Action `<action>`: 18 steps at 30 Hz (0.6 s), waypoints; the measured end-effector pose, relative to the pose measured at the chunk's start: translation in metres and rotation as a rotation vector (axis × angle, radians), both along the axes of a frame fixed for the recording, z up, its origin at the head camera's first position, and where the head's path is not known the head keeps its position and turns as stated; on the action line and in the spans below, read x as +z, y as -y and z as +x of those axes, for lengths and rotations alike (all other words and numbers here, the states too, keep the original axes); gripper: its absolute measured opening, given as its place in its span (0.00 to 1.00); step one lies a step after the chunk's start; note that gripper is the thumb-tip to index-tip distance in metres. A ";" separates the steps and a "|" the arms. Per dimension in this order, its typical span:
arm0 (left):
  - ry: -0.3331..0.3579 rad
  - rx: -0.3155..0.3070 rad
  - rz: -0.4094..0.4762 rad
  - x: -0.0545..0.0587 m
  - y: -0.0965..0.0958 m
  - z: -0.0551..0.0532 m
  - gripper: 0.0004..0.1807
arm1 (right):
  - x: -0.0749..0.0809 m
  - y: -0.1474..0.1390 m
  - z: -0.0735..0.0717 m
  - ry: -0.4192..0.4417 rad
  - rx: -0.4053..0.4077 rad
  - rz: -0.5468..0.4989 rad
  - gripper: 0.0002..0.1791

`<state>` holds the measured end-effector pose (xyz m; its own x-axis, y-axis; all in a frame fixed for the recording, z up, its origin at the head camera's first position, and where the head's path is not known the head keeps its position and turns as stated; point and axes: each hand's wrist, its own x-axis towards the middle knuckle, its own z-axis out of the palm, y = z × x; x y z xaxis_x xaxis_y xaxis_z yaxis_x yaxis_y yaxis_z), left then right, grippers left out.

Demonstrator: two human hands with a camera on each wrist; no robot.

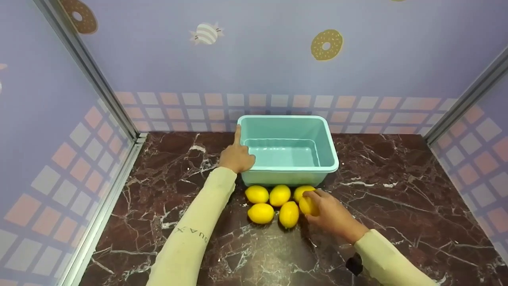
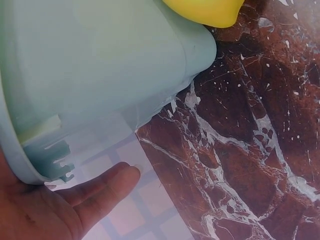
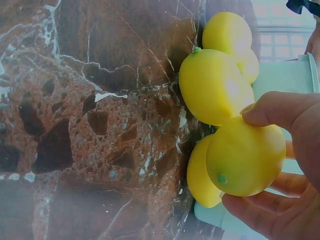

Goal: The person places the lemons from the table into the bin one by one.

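Observation:
My right hand (image 1: 331,212) pinches a lemon (image 3: 245,155) between thumb and fingertips, its small green tip showing in the right wrist view. This lemon overlaps another lemon (image 1: 303,191) behind it. Several more yellow lemons lie to its left in two loose rows, among them one at the front (image 1: 289,215) and one at the left (image 1: 260,213). A light teal plastic basin (image 1: 289,170) stands just behind them. At its left rim is my left hand (image 1: 237,158), thumb over the inner side and straight fingers (image 2: 107,192) outside; the rim sits between them.
The basin stands on a dark red marbled tabletop (image 1: 170,178), close to the back wall (image 1: 262,67) with its printed doughnuts and squares. Side walls with metal edge strips (image 1: 119,171) bound the table left and right.

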<state>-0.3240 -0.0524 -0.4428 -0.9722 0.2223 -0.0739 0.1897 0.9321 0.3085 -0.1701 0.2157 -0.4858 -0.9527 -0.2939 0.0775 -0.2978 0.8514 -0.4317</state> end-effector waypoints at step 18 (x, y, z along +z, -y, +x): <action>-0.002 -0.020 0.147 -0.007 0.003 -0.003 0.17 | 0.008 0.002 -0.005 -0.003 0.015 0.000 0.33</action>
